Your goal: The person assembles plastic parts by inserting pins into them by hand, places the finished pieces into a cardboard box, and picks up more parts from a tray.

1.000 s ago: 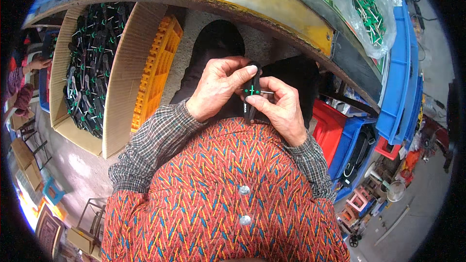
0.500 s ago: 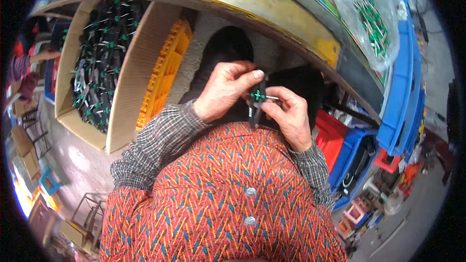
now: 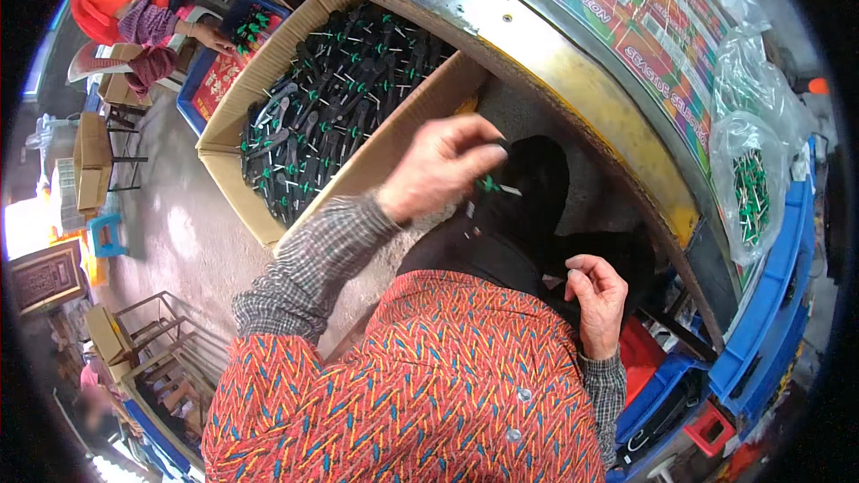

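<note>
My left hand point(image 3: 443, 168) is pinched on a slim black plastic part with a green fitting point(image 3: 488, 184) and a pale pin sticking out sideways. The part is blurred and dark against my black trousers, so its outline is hard to make out. Beside the hand stands a cardboard box point(image 3: 234, 188), filled with a heap of similar black parts point(image 3: 335, 98) bearing green fittings and pale pins. Over my lap to the right, my right hand point(image 3: 601, 300) is raised with fingers loosely curled and thumb apart; nothing shows in it.
A worn metal-edged bench point(image 3: 546, 45) curves across the front, with colourful printed sheets point(image 3: 617, 27) on it. A clear bag point(image 3: 750, 197) of green pieces hangs by blue crates point(image 3: 761, 331) at right. A co-worker's hand point(image 3: 210, 38) reaches over a blue tray point(image 3: 190, 98) at far left.
My hands have parted: the left has carried the black part toward the box, while the right has let go and dropped lower right. The view has turned left, showing more of the box.
</note>
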A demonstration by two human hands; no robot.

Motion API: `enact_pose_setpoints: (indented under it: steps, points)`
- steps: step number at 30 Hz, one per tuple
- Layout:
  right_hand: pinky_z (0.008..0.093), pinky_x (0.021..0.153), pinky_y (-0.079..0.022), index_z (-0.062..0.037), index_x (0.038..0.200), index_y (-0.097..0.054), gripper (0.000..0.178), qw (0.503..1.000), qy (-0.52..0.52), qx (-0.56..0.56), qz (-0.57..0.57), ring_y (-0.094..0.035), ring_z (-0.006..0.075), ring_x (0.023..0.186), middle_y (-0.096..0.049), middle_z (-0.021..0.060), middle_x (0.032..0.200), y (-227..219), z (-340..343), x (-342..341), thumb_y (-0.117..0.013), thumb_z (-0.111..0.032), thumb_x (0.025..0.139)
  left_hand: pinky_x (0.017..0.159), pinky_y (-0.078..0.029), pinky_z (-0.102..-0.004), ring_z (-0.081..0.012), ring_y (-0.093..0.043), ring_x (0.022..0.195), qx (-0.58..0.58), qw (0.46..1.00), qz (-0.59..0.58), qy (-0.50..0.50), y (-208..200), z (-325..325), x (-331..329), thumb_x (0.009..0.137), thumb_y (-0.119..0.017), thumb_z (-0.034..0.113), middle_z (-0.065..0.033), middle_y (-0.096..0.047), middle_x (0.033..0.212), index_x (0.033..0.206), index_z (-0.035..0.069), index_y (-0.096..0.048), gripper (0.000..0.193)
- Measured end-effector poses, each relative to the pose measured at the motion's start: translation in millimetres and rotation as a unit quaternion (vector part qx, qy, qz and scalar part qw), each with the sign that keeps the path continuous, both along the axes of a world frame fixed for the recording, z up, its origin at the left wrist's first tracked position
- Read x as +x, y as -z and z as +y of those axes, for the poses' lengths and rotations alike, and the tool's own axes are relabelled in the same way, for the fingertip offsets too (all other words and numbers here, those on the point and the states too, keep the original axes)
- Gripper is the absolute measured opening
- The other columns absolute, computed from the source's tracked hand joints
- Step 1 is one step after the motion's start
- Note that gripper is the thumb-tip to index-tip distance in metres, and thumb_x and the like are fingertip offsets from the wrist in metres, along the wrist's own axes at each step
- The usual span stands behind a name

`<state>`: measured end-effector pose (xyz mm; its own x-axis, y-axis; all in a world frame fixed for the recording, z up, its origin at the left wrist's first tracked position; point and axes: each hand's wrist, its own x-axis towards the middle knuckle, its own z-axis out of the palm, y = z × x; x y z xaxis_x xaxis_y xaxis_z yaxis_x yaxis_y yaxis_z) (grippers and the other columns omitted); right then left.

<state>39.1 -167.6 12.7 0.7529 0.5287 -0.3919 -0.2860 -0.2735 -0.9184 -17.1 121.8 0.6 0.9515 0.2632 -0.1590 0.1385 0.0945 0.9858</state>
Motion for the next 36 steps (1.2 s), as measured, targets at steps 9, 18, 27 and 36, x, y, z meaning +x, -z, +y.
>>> enact_pose_setpoints:
  steps: [9, 18, 27, 36]
  points:
    - [0.0189, 0.056, -0.041, 0.0024, 0.095, -0.063, 0.013, 1.000, 0.001, -0.014, -0.014, -0.051, 0.0050, 0.061, -0.061, 0.0014, 0.078, -2, 5, 1, -0.062, -0.007, 0.087, 0.066, -0.050, -0.0273, -0.0128, -0.063, 0.073, 0.378, 0.906, 0.032, -0.188, -9, 159, -20, 0.083, -0.065, 0.013, -0.0101, -0.069, 0.081, 0.099, -0.004, -0.065, 0.023]
    - [0.0189, 0.055, -0.041, 0.0020, 0.094, -0.064, 0.012, 0.999, -0.009, -0.030, -0.005, -0.051, 0.0052, 0.060, -0.062, 0.0020, 0.077, -1, 7, -1, -0.062, -0.006, 0.086, 0.074, -0.051, -0.0341, -0.0256, -0.068, 0.082, 0.482, 0.852, 0.089, -0.182, 28, 236, -8, 0.082, -0.066, 0.027, -0.0178, -0.069, 0.087, 0.105, 0.003, -0.067, 0.033]
    - [0.0195, 0.054, -0.042, 0.0031, 0.094, -0.064, 0.013, 0.999, 0.006, -0.038, -0.004, -0.051, 0.0055, 0.059, -0.062, 0.0022, 0.076, 6, 6, 1, -0.062, -0.006, 0.085, 0.076, -0.050, -0.0450, -0.0360, -0.064, 0.085, 0.592, 0.771, 0.099, -0.214, 63, 238, 18, 0.079, -0.068, 0.025, -0.0190, -0.066, 0.090, 0.104, 0.011, -0.069, 0.029]
    - [0.0195, 0.053, -0.042, 0.0041, 0.094, -0.065, 0.015, 0.999, 0.008, -0.033, 0.008, -0.053, 0.0054, 0.059, -0.062, 0.0020, 0.075, 8, 2, 7, -0.065, -0.006, 0.084, 0.082, -0.046, -0.0449, -0.0340, -0.056, 0.099, 0.676, 0.703, 0.122, -0.186, 79, 206, 3, 0.075, -0.067, 0.014, -0.0100, -0.062, 0.104, 0.106, 0.013, -0.067, 0.030]
